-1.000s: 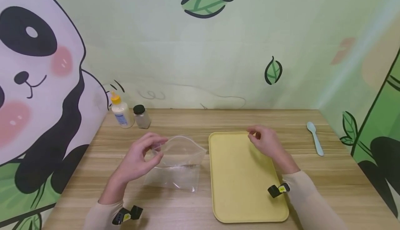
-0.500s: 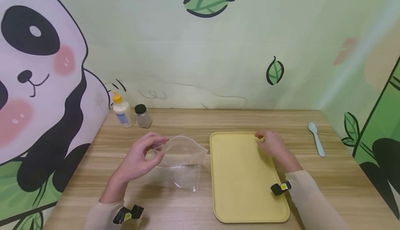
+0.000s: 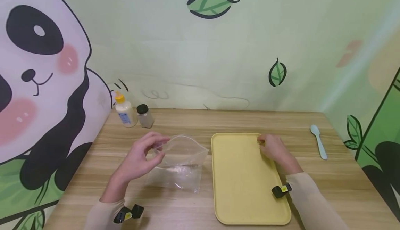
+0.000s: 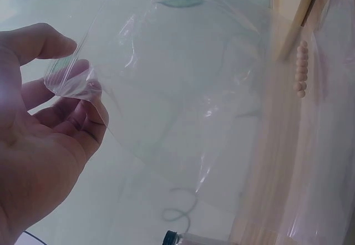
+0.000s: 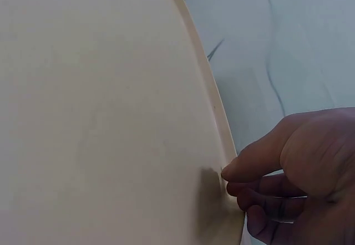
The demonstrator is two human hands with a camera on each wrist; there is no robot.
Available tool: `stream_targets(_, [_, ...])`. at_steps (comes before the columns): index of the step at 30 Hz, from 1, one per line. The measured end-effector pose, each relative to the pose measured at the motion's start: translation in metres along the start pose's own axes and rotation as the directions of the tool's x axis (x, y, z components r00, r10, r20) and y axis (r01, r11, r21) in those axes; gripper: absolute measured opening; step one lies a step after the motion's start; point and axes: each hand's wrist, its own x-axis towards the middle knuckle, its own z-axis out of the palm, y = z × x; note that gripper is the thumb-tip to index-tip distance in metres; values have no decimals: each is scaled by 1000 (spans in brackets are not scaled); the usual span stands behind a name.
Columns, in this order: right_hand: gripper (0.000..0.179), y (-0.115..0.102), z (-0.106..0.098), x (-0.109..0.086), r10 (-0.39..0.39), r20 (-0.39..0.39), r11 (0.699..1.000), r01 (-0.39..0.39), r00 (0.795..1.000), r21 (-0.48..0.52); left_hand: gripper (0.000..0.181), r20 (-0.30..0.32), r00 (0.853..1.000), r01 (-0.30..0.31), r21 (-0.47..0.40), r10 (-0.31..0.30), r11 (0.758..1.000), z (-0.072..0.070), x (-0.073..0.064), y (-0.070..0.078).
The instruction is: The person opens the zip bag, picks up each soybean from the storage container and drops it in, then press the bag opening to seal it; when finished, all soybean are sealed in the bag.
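Observation:
A clear zip bag (image 3: 179, 178) stands on the table with its mouth parted. My left hand (image 3: 142, 158) holds its upper left corner, and the left wrist view shows the film (image 4: 75, 81) between thumb and curled fingers. Several small tan beads (image 4: 301, 70) in a row show through the plastic there. The yellow tray (image 3: 243, 181) lies flat to the right of the bag. At its far right corner my right hand (image 3: 275, 150) pinches the rim; in the right wrist view the thumb lies on the rim (image 5: 213, 101) with the fingers curled at its outer side.
A white bottle with a yellow cap (image 3: 125, 113) and a small jar with a black lid (image 3: 145, 116) stand at the back left. A pale blue spoon (image 3: 318, 142) lies right of the tray. A printed wall (image 3: 175, 49) rises behind the table.
My right hand has come from above the tray's far edge right and down to its far right corner, and grips the rim. The left hand keeps its hold on the bag; the head view shifts slightly.

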Motion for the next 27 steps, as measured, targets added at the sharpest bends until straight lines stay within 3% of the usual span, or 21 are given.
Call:
stream_targets(13, [13, -4, 4, -1, -107, -41, 990, 103, 993, -97, 43, -5, 1000, -6, 7, 6, 1000, 0, -2, 0])
stream_targets(20, [10, -5, 7, -1, -110, -52, 986, 102, 993, -133, 43, 0, 1000, -1, 6, 1, 1000, 0, -2, 1])
stream_targets(27, [10, -5, 8, -2, -94, -52, 988, 87, 994, -125, 42, 27, 998, 50, 4, -50, 999, -2, -1, 1])
